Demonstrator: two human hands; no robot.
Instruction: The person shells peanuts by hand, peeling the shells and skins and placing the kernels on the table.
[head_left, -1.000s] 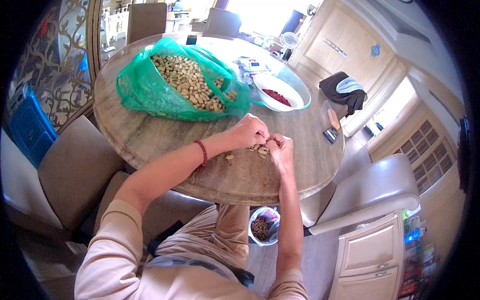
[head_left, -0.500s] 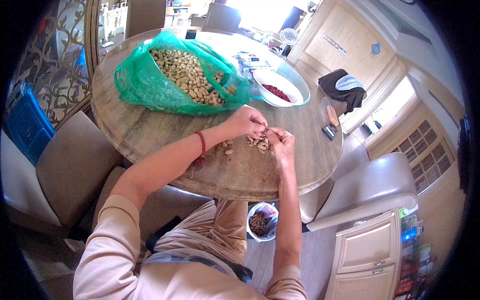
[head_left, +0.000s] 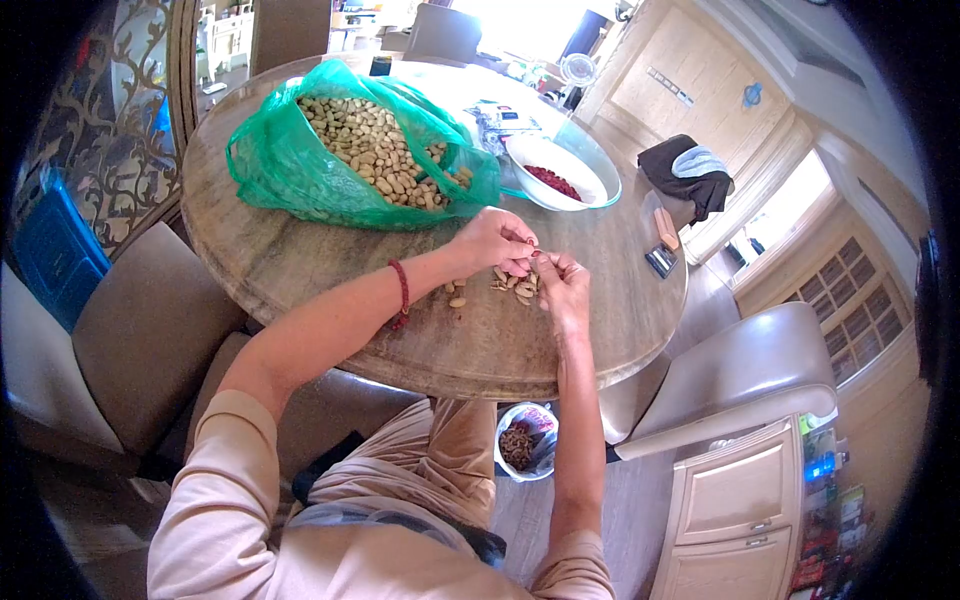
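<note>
My left hand (head_left: pixel 492 243), with a red bracelet on its wrist, meets my right hand (head_left: pixel 564 285) above the near part of the round table (head_left: pixel 300 275). Fingers of both hands are pinched together, with a small reddish peanut kernel (head_left: pixel 534 254) between their tips. Just beneath them lie several peanuts and shell pieces (head_left: pixel 524 289), and a few more (head_left: pixel 457 302) are to the left. Behind my left hand stands an open green plastic bag (head_left: pixel 290 165) full of unshelled peanuts (head_left: pixel 370 145). A white bowl (head_left: pixel 598 188) beyond my right hand holds red kernels (head_left: pixel 553 182).
Below the table edge is a lined bin (head_left: pixel 545 465) with shells inside. Chairs stand left (head_left: pixel 165 345) and right (head_left: pixel 745 370). A dark object (head_left: pixel 661 261) lies at the table's right edge, and a small dark-lidded jar (head_left: pixel 380 66) is at the back.
The view has shifted slightly. My fingertips have changed their pinch, and the reddish kernel now shows between them. Both hands remain close together over the peanuts.
</note>
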